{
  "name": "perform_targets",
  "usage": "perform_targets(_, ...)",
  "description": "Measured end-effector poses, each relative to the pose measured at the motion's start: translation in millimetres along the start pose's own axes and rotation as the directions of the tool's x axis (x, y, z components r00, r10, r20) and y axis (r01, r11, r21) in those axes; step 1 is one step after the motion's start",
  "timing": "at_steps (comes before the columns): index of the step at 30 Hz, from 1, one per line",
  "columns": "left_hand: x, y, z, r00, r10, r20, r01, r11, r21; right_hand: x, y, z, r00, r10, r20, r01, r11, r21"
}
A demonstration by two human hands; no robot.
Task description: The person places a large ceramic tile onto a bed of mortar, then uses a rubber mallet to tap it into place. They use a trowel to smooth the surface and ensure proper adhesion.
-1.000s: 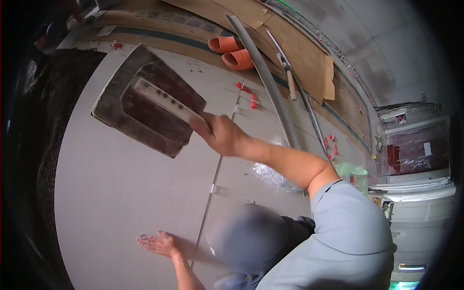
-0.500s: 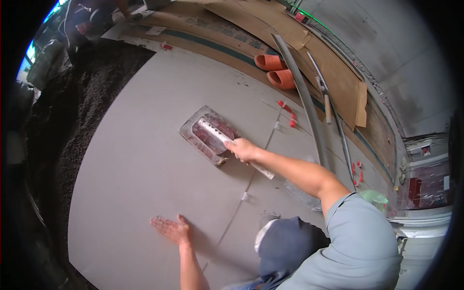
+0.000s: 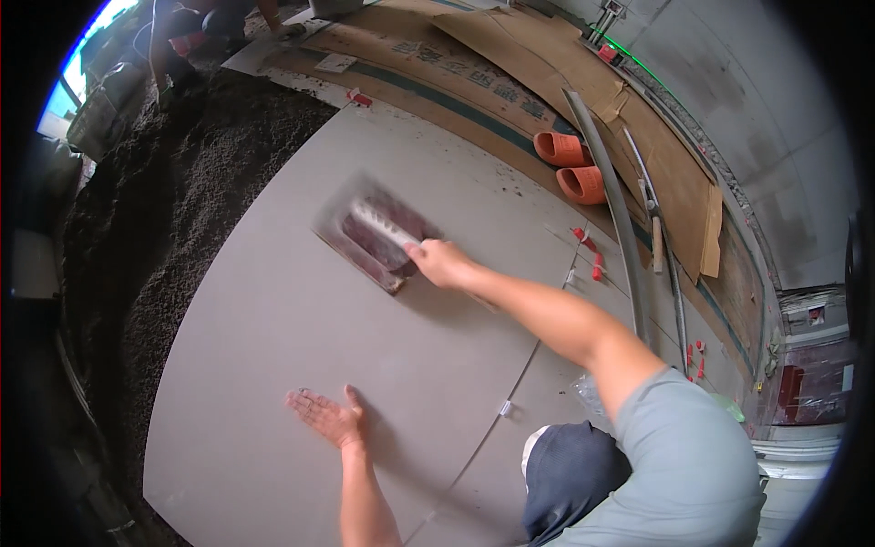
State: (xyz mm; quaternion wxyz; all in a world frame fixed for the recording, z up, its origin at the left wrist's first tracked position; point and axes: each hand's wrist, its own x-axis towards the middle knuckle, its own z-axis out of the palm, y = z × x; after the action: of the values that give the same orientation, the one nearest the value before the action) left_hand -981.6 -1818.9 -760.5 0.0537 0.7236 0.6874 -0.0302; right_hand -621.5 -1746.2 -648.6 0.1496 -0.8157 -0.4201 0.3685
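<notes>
My right hand (image 3: pixel 440 263) is closed around the metal handle of a rectangular tile float (image 3: pixel 398 264), whose plate is dark red and grey. The float is smeared by motion, and a shadow falls beside it on a large grey floor tile (image 3: pixel 301 301). Whether it touches the tile I cannot tell. Nearer to me, my left hand (image 3: pixel 328 417) lies palm down and flat at the same tile, fingers stretched and thumb apart, holding nothing. A white spacer clip (image 3: pixel 506 408) sits in the joint right of my hands.
Dark loose mortar (image 3: pixel 173 228) borders the tile's left side. Another person (image 3: pixel 196 23) crouches at the far left. Orange slippers (image 3: pixel 581 184), a long metal straightedge (image 3: pixel 609 201), red wedges (image 3: pixel 597 264) and cardboard (image 3: pixel 510 50) lie along the right. A hand tool with a wooden handle (image 3: pixel 657 242) rests there too.
The view has shifted, so the room sits farther right and lower. Against the tile, the float in my right hand has moved left and away from me. My left hand stays flat, slightly farther left.
</notes>
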Motion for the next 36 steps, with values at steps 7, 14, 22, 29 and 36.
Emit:
perform_targets(7, 3, -8, 0, 1.0, 0.003, -0.004, -0.003, 1.0, -0.03, 25, -140, -77, 0.975, -0.218, 0.038, 0.201, 0.944, 0.262)
perform_targets(14, -1, 5, -7, 0.999, -0.007, 0.033, 0.007, 1.0, -0.012, 21, -38, 10, 0.948, -0.284, -0.147, 0.289, 0.957, 0.013)
perform_targets(22, 12, 7, 11, 0.994, 0.103, -0.047, -0.108, 0.988, -0.114, 98, -50, 87, 0.917, -0.271, -0.294, 0.25, 0.962, -0.11)
perform_targets(29, -53, -185, -56, 0.866, 0.25, 0.433, -0.265, 0.964, -0.025, -62, -35, 148, 0.958, -0.111, 0.264, 0.121, 0.992, -0.021)
perform_targets(36, -262, -320, -43, 0.87, -0.169, 0.463, 0.11, 0.982, 0.151, -178, -25, 132, 0.846, -0.107, 0.523, 0.252, 0.943, -0.215)
